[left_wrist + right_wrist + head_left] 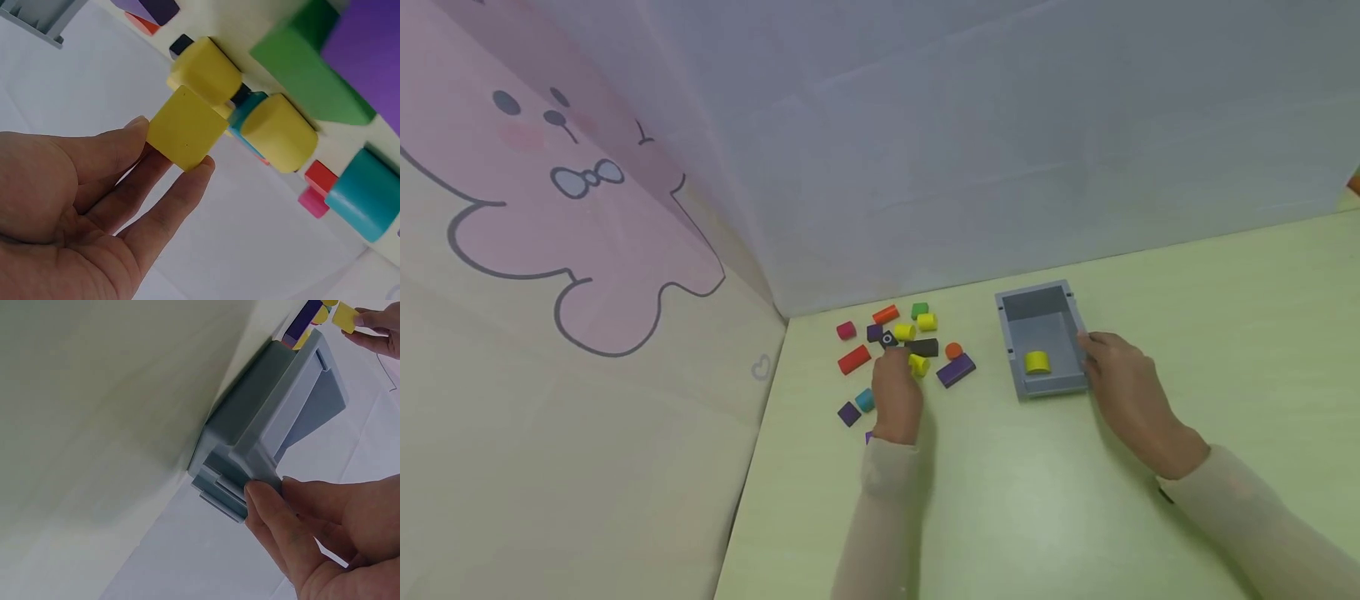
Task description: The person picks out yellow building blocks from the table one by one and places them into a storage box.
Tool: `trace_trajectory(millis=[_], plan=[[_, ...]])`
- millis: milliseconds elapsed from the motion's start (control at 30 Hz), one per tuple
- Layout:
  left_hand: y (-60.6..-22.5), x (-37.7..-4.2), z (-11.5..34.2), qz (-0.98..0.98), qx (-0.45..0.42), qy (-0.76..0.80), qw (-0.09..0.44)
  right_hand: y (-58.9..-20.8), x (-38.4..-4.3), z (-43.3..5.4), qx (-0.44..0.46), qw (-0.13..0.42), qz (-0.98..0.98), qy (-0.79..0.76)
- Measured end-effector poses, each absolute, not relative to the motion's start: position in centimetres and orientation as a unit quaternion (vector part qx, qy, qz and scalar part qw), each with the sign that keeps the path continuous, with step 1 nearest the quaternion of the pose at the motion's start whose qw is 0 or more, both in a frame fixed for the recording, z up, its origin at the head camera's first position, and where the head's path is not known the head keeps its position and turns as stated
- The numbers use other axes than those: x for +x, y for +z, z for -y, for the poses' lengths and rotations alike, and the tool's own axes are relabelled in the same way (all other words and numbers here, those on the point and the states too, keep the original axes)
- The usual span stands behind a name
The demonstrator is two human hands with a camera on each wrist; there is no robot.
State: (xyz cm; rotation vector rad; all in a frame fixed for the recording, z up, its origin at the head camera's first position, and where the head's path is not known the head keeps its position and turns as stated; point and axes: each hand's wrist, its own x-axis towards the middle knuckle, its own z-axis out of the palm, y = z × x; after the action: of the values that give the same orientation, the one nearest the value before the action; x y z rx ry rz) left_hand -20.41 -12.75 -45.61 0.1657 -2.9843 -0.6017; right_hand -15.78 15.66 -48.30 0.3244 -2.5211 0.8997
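My left hand (897,398) is over the group of blocks at the left of the table. Its thumb and fingertips pinch a yellow block (187,128), which shows a square outline in the left wrist view. Just past it are more yellow blocks (280,134) with rounded sides. My right hand (1126,392) grips the right rim of a grey plastic box (1052,385), thumb and fingers on either side of the wall in the right wrist view. The box stands on the table, and one yellow rounded block (1037,362) lies inside it.
Around my left hand lie a red cylinder (854,360), a purple block (956,371), an orange piece (953,351), a green block (920,310) and a teal cylinder (865,400). A pale cloth wall (1000,167) rises behind the table, another with a pink cartoon figure at left.
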Motion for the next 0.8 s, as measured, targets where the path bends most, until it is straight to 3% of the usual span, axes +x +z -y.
trace_trajectory(millis=[400,800], plan=[[-45.3,-20.0,10.8,0.977,-0.001,-0.207,0.054,-48.4,-15.8,-15.6,0.102,0.205,0.920,0.319],[-45.0,-19.7,9.3,0.978,-0.001,-0.208,0.016,-48.4,-15.8,-15.6,0.103,0.205,0.918,0.324]])
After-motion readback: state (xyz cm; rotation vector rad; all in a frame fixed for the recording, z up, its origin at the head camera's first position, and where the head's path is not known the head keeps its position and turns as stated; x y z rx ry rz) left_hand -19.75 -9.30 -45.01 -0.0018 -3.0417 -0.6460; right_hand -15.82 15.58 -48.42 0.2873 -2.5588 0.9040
